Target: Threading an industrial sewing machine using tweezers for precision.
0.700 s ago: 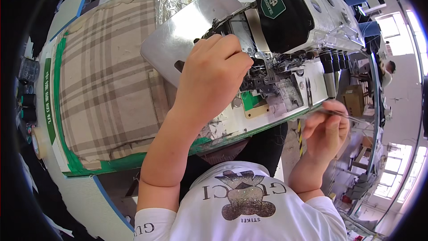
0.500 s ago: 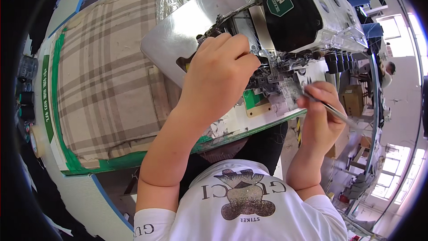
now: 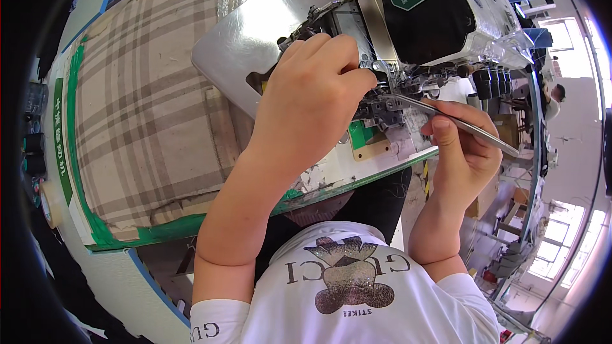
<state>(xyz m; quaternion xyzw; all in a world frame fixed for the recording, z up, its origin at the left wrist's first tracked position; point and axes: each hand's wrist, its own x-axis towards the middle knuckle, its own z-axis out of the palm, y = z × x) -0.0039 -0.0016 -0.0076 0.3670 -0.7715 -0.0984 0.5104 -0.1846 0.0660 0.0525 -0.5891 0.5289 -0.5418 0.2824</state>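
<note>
Tweezers (image 3: pixel 456 122) sit pinched in my right hand (image 3: pixel 462 153), grip clamped on the shafts, tips pointing left into the needle mechanism (image 3: pixel 382 105) of the sewing machine (image 3: pixel 440 13). My left hand (image 3: pixel 312 99) rests curled over the same mechanism, fingers (image 3: pixel 344 57) bent down at the presser area; whether that grip holds anything, I cannot tell. Silver metal plate (image 3: pixel 255 38) lies just left of it. Plaid fabric (image 3: pixel 134 114) covers the desk (image 3: pixel 357 172), bordered by green tape (image 3: pixel 76 172).

Beige plaid table cover (image 3: pixel 146 114) (green-edged)
</note>
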